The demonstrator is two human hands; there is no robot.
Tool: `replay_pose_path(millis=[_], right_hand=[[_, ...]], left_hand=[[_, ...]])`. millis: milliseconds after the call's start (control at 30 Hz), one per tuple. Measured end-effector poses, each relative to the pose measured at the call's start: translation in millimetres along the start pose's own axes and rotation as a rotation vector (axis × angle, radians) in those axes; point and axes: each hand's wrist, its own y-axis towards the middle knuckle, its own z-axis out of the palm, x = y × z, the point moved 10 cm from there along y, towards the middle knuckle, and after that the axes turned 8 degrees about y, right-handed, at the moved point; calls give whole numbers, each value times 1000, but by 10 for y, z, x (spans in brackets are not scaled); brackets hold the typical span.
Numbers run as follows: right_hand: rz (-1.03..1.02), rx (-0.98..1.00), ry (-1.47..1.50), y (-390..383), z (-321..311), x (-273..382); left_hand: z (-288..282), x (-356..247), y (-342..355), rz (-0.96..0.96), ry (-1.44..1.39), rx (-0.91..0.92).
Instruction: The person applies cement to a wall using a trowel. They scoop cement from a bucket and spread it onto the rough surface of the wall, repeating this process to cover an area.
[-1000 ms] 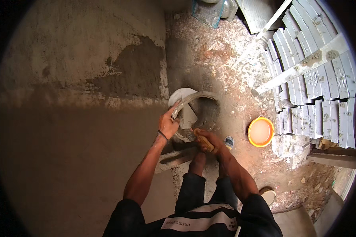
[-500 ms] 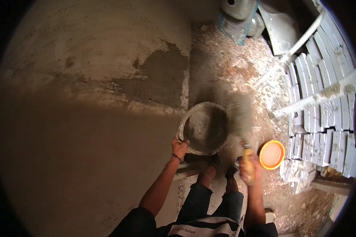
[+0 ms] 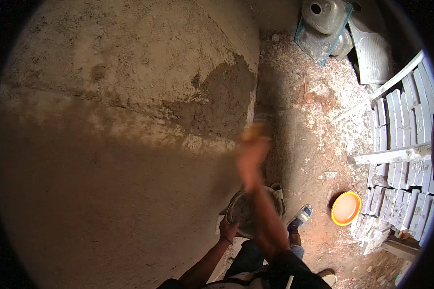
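My left hand (image 3: pixel 229 228) is closed on the left rim of a round, mortar-smeared basin (image 3: pixel 237 204), held low in front of my legs. My right forearm crosses over the basin and hides part of it. Out past it, my right hand (image 3: pixel 251 156), blurred by motion, grips the yellowish handle of a trowel (image 3: pixel 255 131) close to the wall's corner edge. The blade is too smeared to make out. Beside it, a darker patch of wet mortar (image 3: pixel 222 98) covers part of the rough wall (image 3: pixel 130 67).
On the right stands an orange-rimmed bowl (image 3: pixel 346 208) of cloudy liquid. Stacked pale slabs (image 3: pixel 395 192) and a slanting white beam (image 3: pixel 390 155) line the right side. Metal sink basins (image 3: pixel 325 17) lie at the far end of the debris-strewn floor (image 3: pixel 318 135).
My right hand has swung the trowel from right of the basin, leftward and up to the wall corner. The basin sits lower in view, and the view has shifted.
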Motion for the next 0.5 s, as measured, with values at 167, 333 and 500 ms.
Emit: replay_pose_path(millis=[167,333,500], right_hand=[[-288,681,307,-1966,760,1340],[-22,706,-107,-1773,-337,-36],[-198,675,-434,-792,-1750,-290]], left_hand=[[-203,-79,-116,-43,282,-66],[-375,34,439,305,302,-197],[189,-1218,526,209,452,-46]])
